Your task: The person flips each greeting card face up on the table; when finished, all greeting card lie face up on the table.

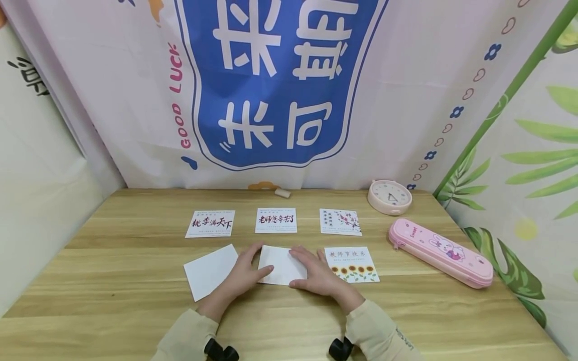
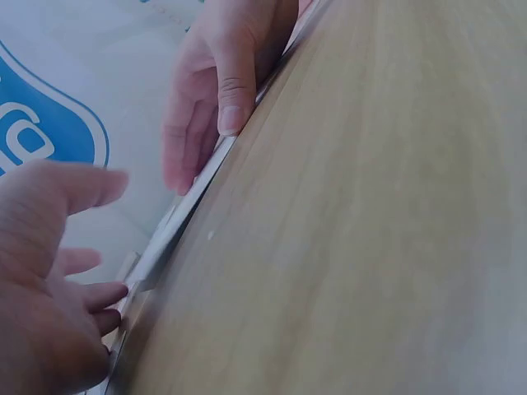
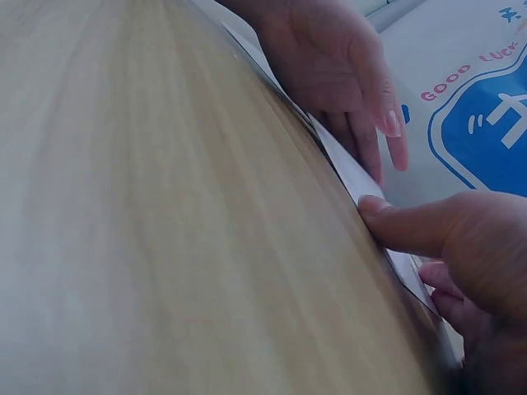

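Note:
A blank white card [image 1: 283,265] lies in the middle of the near row, between my two hands. My left hand [image 1: 244,275] is at its left edge, thumb raised and fingers relaxed; the left wrist view shows a gap between thumb and fingers. With thumb at the near edge and fingers across the right part, my right hand [image 1: 319,273] holds the card. Another blank white card [image 1: 208,269] lies tilted beside my left wrist. On the right, a sunflower card [image 1: 354,265] lies partly beside my right fingers.
Three printed cards form the far row: left [image 1: 210,223], middle [image 1: 276,220] and right [image 1: 340,222]. A pink pencil case [image 1: 440,253] and a round clock [image 1: 390,197] stand at the right. A small pale cylinder [image 1: 282,193] lies by the back cloth [image 1: 149,165].

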`<state>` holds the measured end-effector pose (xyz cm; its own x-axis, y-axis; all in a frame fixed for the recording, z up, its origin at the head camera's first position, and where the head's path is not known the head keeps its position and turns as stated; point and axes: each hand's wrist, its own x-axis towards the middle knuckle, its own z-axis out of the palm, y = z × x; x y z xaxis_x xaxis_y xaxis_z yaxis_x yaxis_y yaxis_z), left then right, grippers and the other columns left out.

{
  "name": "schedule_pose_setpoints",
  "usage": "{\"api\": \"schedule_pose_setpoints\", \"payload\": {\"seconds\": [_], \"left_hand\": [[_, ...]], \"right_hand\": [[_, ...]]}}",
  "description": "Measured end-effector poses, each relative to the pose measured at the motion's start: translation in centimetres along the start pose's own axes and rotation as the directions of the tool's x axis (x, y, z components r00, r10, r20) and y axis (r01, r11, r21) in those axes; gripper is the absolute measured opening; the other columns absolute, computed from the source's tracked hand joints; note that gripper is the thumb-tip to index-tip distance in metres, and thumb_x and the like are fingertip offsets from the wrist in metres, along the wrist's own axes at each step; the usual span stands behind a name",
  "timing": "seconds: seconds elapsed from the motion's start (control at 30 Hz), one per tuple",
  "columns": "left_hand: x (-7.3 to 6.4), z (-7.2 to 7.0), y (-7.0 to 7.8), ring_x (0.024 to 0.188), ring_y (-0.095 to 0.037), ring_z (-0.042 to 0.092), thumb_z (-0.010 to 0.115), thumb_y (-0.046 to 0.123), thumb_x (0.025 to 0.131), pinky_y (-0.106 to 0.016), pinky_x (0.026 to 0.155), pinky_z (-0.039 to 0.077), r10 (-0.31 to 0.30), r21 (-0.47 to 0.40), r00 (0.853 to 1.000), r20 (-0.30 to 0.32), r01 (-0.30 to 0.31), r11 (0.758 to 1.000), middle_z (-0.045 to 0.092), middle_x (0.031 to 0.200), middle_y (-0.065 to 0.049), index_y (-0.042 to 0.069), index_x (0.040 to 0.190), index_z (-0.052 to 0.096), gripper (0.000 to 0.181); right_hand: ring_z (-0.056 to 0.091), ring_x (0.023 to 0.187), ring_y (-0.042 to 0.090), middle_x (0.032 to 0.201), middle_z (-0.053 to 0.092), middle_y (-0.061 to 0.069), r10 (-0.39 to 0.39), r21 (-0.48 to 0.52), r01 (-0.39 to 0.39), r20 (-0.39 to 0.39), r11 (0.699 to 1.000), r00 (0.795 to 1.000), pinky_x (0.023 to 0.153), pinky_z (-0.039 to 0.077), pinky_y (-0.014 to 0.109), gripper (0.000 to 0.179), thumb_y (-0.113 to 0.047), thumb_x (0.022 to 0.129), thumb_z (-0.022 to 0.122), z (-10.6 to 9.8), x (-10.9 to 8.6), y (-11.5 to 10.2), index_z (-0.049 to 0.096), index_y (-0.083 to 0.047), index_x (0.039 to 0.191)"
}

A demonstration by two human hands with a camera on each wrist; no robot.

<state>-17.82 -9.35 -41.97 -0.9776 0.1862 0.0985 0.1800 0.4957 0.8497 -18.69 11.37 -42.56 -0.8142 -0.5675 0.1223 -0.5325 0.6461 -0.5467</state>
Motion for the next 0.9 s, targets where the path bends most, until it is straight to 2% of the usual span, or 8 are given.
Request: {"api": "schedule_pose_setpoints", "payload": {"seconds": [0.13, 0.2, 0.3, 0.47, 0.57, 0.67, 0.77, 0.9], "left_hand": [[0.19, -0.12, -0.22, 0.113, -0.034, 0.038, 0.057, -0.003, 0.078, -0.043, 0.095, 0.026, -0.028, -0.23, 0.998, -0.057, 0.014, 0.973, 0.037, 0.126, -0.023, -0.005, 0.128, 0.03, 0.057], [0.21, -0.17, -0.37, 0.106, -0.034, 0.045, 0.053, -0.008, 0.078, -0.042, 0.091, 0.033, -0.026, -0.284, 0.997, -0.068, 0.005, 0.959, 0.037, 0.125, -0.025, -0.005, 0.129, 0.026, 0.059], [0.15, -0.2, -0.44, 0.096, -0.032, 0.051, 0.051, -0.011, 0.077, -0.039, 0.083, 0.041, -0.044, -0.284, 0.996, -0.083, 0.019, 0.959, 0.038, 0.123, -0.025, -0.003, 0.131, 0.024, 0.06], [0.33, -0.05, -0.56, 0.089, -0.027, 0.057, 0.054, -0.005, 0.077, -0.036, 0.08, 0.044, -0.101, -0.219, 0.988, -0.12, 0.073, 0.973, 0.056, 0.103, -0.02, -0.008, 0.124, 0.036, 0.051], [0.37, 0.01, -0.71, 0.087, -0.025, 0.058, 0.057, -0.001, 0.077, -0.036, 0.082, 0.042, -0.115, -0.201, 0.982, -0.153, 0.083, 0.976, 0.062, 0.091, -0.017, -0.011, 0.118, 0.044, 0.045], [0.28, 0.03, -0.7, 0.085, -0.022, 0.06, 0.06, 0.003, 0.077, -0.035, 0.082, 0.041, -0.11, -0.169, 0.975, -0.192, 0.077, 0.983, 0.064, 0.085, -0.014, -0.008, 0.106, 0.055, 0.032], [0.22, 0.01, -0.6, 0.08, -0.021, 0.061, 0.061, 0.005, 0.077, -0.031, 0.075, 0.045, -0.109, -0.207, 0.97, -0.216, 0.064, 0.976, 0.065, 0.08, -0.013, -0.006, 0.091, 0.062, 0.018], [0.26, -0.06, -0.55, 0.069, -0.014, 0.058, 0.063, 0.008, 0.078, -0.023, 0.063, 0.047, -0.12, -0.269, 0.959, -0.256, 0.048, 0.962, 0.064, 0.075, -0.009, -0.003, 0.083, 0.065, 0.013]], "right_hand": [[0.02, 0.125, 0.028, 0.136, 0.027, 0.016, 0.004, 0.005, -0.004, -0.009, 1.0, 1.0, 0.097, 0.001, 0.053, 0.075, -0.032, 0.072, 0.067, 0.08, 0.03, -0.04, 0.032, -0.003, 0.132], [0.016, 0.125, 0.031, 0.136, 0.023, 0.02, 0.017, 0.011, -0.017, -0.022, 1.0, 1.0, 0.097, 0.003, 0.052, 0.08, -0.034, 0.07, 0.069, 0.09, 0.06, -0.07, 0.029, -0.003, 0.133], [0.014, 0.125, 0.034, 0.136, 0.018, 0.024, 0.052, 0.039, -0.05, -0.054, 0.998, 0.997, 0.098, 0.008, 0.05, 0.091, -0.036, 0.067, 0.071, 0.12, 0.08, -0.1, 0.023, 0.001, 0.134], [0.023, 0.121, 0.035, 0.134, 0.024, 0.025, 0.135, 0.123, -0.119, -0.132, 0.985, 0.982, 0.098, 0.018, 0.044, 0.098, -0.031, 0.065, 0.074, 0.07, 0.08, -0.18, 0.015, 0.005, 0.134], [0.032, 0.117, 0.033, 0.127, 0.038, 0.022, 0.18, 0.188, -0.145, -0.18, 0.971, 0.967, 0.096, 0.023, 0.042, 0.086, -0.021, 0.072, 0.069, 0.06, 0.13, -0.1, 0.016, 0.004, 0.134], [0.044, 0.109, 0.029, 0.113, 0.053, 0.018, 0.205, 0.238, -0.145, -0.25, 0.96, 0.946, 0.092, 0.032, 0.04, 0.062, -0.011, 0.078, 0.062, 0.04, 0.23, -0.03, 0.03, 0.005, 0.129], [0.055, 0.091, 0.023, 0.094, 0.063, 0.011, 0.242, 0.31, -0.137, -0.333, 0.941, 0.911, 0.079, 0.043, 0.034, 0.033, -0.006, 0.08, 0.059, 0.04, 0.4, -0.07, 0.049, 0.003, 0.111], [0.055, 0.073, 0.017, 0.079, 0.062, 0.006, 0.29, 0.427, -0.091, -0.429, 0.9, 0.856, 0.067, 0.046, 0.027, 0.009, -0.005, 0.08, 0.059, -0.09, 0.54, -0.28, 0.059, 0.0, 0.087]]}}
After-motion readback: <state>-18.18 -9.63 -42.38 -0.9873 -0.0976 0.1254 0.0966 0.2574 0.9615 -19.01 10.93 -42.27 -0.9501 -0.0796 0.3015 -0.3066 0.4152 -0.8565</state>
